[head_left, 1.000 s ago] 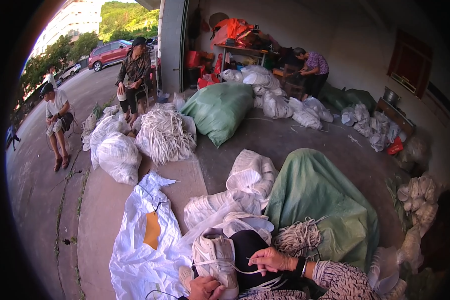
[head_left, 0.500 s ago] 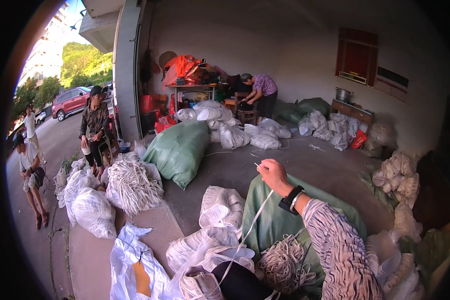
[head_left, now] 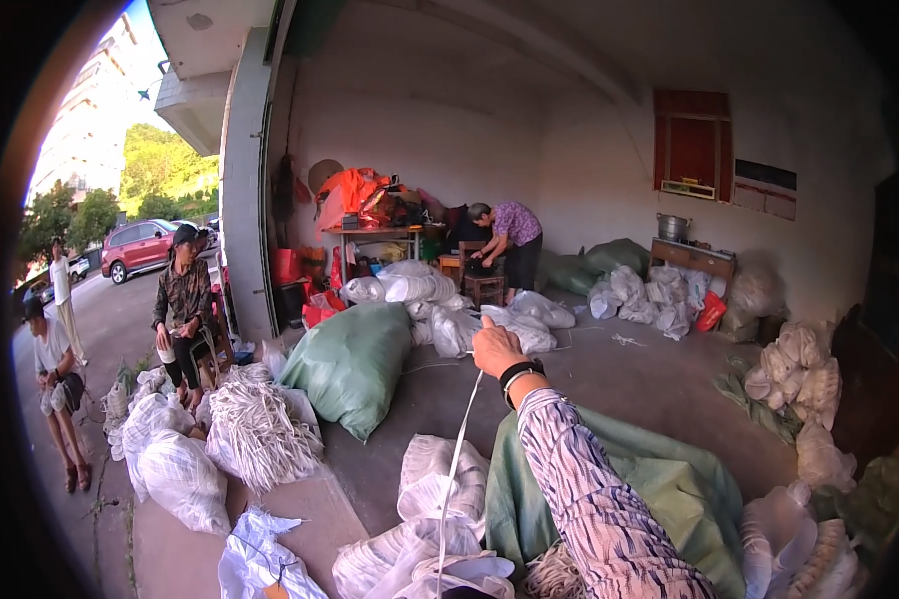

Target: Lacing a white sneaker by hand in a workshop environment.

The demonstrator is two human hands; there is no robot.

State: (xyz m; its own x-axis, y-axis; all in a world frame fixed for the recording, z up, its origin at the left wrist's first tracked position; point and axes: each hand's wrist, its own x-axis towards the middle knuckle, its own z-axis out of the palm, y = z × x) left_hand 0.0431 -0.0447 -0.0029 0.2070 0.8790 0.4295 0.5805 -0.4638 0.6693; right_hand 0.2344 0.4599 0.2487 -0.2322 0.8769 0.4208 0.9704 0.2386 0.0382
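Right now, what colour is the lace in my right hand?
The lace is white; head view shows it.

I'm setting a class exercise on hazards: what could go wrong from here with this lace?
The white lace could slip from the raised right hand. It might also snag on the plastic bags it crosses in this view, or tangle with the pale laces near the green sack.

silver pot (head_left: pixel 672 228) on wooden cabinet (head_left: pixel 693 258)
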